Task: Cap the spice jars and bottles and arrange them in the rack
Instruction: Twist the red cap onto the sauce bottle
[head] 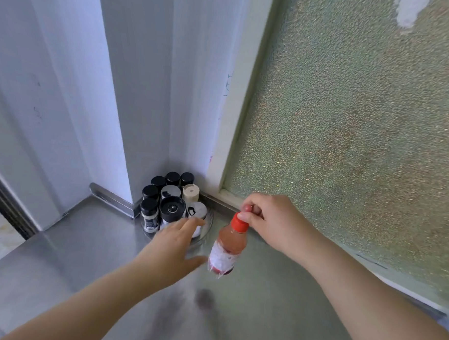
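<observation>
- A brushed steel worktop (85, 242) runs into a corner between white walls and a pebbled frosted window pane (353, 131).
- In that corner a round clear rack (206, 231) holds upright capped spice jars (150, 213): most black-lidded, one cream-lidded, two with silvery flip tops, and a grinder-like black top at the middle.
- The bottle (228, 245), clear plastic with pinkish-orange liquid, a white label and a red cap, hangs tilted just right of the rack, above the worktop.
- Right hand (267, 220): its grip pinches the red cap.
- Left hand (178, 246): fingers spread and straight, holding nothing, over the rack's front edge.
</observation>
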`<state>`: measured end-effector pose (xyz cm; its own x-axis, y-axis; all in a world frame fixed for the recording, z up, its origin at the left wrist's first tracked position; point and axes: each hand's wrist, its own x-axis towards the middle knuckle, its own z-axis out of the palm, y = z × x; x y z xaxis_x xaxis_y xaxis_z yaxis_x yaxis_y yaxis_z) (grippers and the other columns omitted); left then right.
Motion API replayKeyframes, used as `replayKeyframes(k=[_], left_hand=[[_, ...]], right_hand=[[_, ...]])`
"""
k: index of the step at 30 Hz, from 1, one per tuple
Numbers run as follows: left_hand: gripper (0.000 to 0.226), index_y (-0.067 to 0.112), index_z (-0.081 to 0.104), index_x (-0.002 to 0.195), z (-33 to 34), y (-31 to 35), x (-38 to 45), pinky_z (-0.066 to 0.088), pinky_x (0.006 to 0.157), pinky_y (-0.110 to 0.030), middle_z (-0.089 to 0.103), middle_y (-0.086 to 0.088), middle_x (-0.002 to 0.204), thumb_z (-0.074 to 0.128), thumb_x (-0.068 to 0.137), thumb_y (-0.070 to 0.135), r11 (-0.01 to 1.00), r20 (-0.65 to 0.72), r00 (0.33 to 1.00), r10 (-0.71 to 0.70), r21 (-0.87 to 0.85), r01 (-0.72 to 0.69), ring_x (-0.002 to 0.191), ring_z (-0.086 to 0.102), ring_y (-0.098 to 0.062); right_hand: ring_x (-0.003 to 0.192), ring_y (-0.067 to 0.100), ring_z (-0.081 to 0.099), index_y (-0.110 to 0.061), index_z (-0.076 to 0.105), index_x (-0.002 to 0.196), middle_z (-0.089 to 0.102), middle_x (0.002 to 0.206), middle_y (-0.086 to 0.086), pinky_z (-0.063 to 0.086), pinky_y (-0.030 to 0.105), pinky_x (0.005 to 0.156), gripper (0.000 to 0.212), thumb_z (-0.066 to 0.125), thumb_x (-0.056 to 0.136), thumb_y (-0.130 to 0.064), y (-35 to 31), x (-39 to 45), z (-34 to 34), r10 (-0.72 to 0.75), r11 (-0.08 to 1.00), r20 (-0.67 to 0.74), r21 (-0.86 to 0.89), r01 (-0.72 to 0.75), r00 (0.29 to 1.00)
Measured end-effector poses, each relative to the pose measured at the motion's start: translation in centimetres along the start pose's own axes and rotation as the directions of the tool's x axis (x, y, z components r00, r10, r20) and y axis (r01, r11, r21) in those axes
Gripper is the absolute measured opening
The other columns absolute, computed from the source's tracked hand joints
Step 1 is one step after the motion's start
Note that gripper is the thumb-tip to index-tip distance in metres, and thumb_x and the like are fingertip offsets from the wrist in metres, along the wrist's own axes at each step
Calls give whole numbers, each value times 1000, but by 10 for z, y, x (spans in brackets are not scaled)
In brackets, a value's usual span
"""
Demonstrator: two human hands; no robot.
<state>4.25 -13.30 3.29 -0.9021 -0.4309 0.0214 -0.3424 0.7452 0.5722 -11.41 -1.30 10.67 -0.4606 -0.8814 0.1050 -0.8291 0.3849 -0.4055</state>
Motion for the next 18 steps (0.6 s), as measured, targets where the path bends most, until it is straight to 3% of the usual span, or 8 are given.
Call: replayKeyframes(k=[3,6,11,15,18], left_hand=[[43,15,52,118,-6,-32,8,45,89,-37,58,-5,117,51,78,32,986,-91,993,72,158,-57,107,55,-29],[35,12,55,112,-6,-55,17,49,85,-37,59,-5,112,52,79,24,965,-2,998,65,255,-63,105,55,-30],[44,15,35,131,26,-77,38,39,101,-38,40,-2,136,44,88,24,931,363,931,-39,351,-98,126,37,-21],[61,13,15,142,56,-88,50,32,107,-41,20,-5,151,44,88,20,922,467,882,-54,363,-135,134,25,-24],[65,12,13,142,68,-98,46,30,107,-38,22,-5,149,46,87,21,889,484,870,-97,435,-142,135,24,-25]], right_hand=[[61,8,45,-12,64,95,48,65,-12,31,21,57,14,63,86,-23,18,23,13,103,994,-6,-33,-104,995],[72,18,51,-12,64,95,57,77,0,33,23,64,13,61,87,-23,26,45,25,173,983,-44,-49,-175,984],[77,24,54,-10,63,96,67,90,11,34,26,66,13,59,88,-20,26,67,44,187,980,-70,-55,-191,980],[86,28,61,-9,64,100,69,93,12,35,25,68,17,59,89,-21,28,73,53,188,979,-80,-64,-193,979],[80,25,57,-9,64,99,67,89,11,35,25,66,16,59,88,-21,31,73,58,169,982,-79,-68,-174,982]])
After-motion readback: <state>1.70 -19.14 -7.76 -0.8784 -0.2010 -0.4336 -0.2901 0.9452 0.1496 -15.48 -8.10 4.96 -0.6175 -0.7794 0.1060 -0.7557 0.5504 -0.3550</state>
